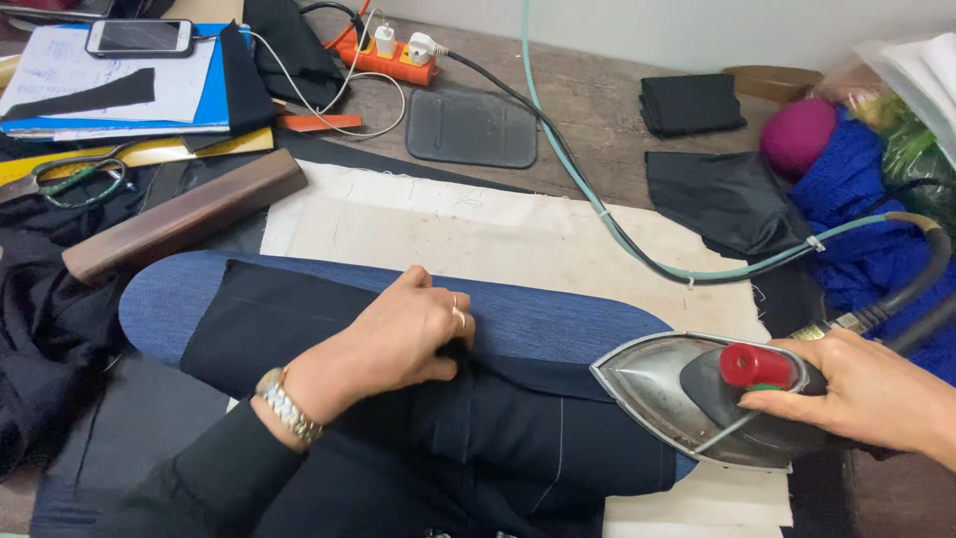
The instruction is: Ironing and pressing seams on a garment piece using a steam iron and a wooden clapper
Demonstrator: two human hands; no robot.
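Dark cloth (498, 428), soft, limp: left hand (403, 339) fingers bunched, pinching its seam. Right hand (866, 394) fingers clamped on heavy iron (697, 399) handle, tabletop's right edge.

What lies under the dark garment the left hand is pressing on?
The dark garment lies on a blue padded pressing form, which rests on a cream cloth. The left hand pins the fabric. The form's middle, and whatever lies beneath it, is covered.

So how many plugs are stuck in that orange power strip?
2. Both white plugs sit side by side on the orange power strip at the back of the table: one on the left, one on the right. Cloth covers the strip's left end, so another may be hidden.
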